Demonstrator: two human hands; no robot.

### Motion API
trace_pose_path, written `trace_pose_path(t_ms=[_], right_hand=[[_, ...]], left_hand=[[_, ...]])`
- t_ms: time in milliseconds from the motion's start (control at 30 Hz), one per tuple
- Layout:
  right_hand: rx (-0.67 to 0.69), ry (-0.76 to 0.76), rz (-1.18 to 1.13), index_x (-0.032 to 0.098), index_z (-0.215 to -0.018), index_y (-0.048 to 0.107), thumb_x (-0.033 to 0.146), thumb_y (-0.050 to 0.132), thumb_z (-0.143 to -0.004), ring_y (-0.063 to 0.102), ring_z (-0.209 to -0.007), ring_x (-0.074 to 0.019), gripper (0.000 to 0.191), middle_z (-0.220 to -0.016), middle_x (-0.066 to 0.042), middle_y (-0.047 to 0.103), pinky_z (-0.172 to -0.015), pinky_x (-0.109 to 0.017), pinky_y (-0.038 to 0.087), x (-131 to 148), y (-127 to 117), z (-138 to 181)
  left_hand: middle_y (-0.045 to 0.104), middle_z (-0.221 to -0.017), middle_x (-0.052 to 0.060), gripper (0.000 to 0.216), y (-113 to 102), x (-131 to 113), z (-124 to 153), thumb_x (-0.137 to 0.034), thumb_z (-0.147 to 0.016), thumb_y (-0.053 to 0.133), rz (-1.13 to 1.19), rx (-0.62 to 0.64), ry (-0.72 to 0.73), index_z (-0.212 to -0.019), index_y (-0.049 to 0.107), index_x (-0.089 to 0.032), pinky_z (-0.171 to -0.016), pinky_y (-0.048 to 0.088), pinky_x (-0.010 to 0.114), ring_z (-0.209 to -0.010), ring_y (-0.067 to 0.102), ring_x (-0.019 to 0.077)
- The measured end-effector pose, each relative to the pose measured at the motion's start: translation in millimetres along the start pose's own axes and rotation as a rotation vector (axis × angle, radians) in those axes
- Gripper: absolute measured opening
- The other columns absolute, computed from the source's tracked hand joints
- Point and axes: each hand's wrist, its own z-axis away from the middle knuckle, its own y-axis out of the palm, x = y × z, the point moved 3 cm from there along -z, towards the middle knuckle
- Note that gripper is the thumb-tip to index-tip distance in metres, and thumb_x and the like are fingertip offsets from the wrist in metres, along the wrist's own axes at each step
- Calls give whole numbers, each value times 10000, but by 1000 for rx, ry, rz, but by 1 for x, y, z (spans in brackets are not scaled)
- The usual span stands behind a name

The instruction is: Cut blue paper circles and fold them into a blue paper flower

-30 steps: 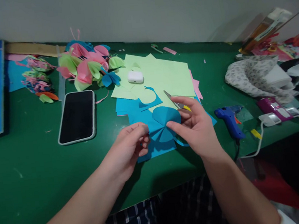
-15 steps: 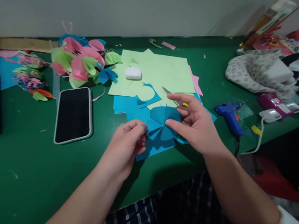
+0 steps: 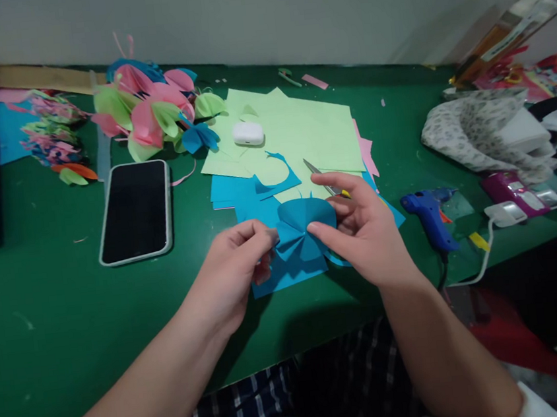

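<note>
A blue paper circle [image 3: 303, 229], creased into fan-like folds, is held just above the green table [image 3: 43, 293]. My left hand [image 3: 238, 269] pinches its left edge with thumb and fingers pressed together. My right hand [image 3: 361, 233] grips the circle's right side with thumb and fingers. The same hand also holds small scissors [image 3: 323, 180] with a yellow handle, their blades pointing up and left. Under the circle lie blue paper sheets [image 3: 285, 271].
A black phone [image 3: 134, 210] lies to the left. Light green sheets [image 3: 301, 136] with a white earbud case [image 3: 247, 133] lie behind the hands. Paper flowers [image 3: 149, 116] sit at the back left. A blue glue gun [image 3: 429, 219] and clutter are at right.
The view has shifted slightly. My left fingers have worked a little further onto the circle's left folds. My right hand has kept its grip.
</note>
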Motion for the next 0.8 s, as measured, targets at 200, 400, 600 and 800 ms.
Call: trace_pose_path(t_ms=[200, 400, 600, 800], right_hand=[[13, -13, 16, 334, -1175, 513, 218, 633, -816, 376, -498, -104, 396, -628, 54, 411, -405, -225, 317, 0, 1, 0], [-12, -30, 105, 335, -1163, 526, 230, 638, -809, 374, -506, -105, 387, -677, 38, 424, -389, -221, 312, 0, 0, 0], [8, -35, 97, 332, -1169, 520, 202, 625, -812, 375, -489, -97, 394, -644, 52, 405, -390, -213, 316, 0, 1, 0], [0, -91, 129, 293, -1135, 555, 215, 678, -764, 626, -815, -161, 398, -937, -8, 627, -591, -250, 516, -2, -5, 2]], left_hand=[[296, -478, -74, 277, 0, 1, -1, -216, -682, 592, -4, 0, 5, -507, 381, -185, -375, 217, 159, -423, 248, 46], [300, -487, -71, 268, -1, 1, -1, -200, -679, 583, 1, -4, 10, -501, 384, -184, -377, 229, 158, -431, 257, 50], [327, -478, -70, 276, -1, 1, -2, -221, -693, 583, -25, 3, 12, -504, 385, -184, -386, 228, 169, -432, 264, 54], [450, -520, -49, 222, 0, -10, 10, -285, -759, 584, -450, -131, 335, -568, 517, -195, -444, 297, 212, -469, 387, 83]])
